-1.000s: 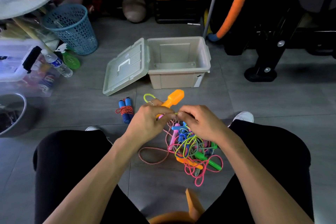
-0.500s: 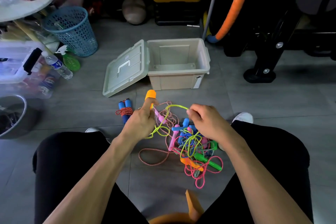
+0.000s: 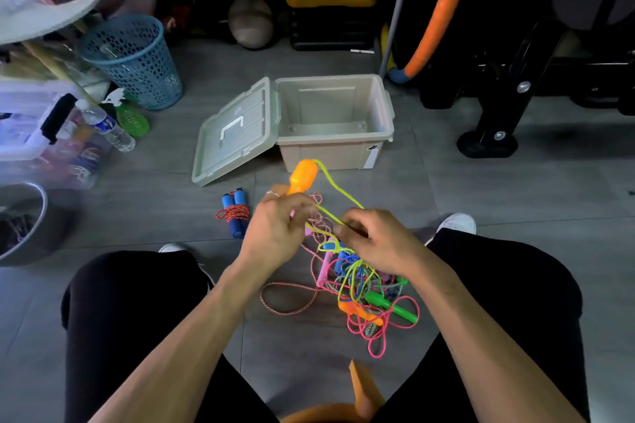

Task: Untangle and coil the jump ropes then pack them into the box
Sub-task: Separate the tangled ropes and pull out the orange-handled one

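Our box (image 3: 335, 120) sits open and holds nothing yet. The tangle (image 3: 364, 285) lies between our knees, one blue-handled rope (image 3: 234, 213) already coiled beside it. Our left hand (image 3: 275, 230) grips the orange handle (image 3: 302, 177); our right hand (image 3: 378, 244) pinches its yellow-green cord (image 3: 338, 189).
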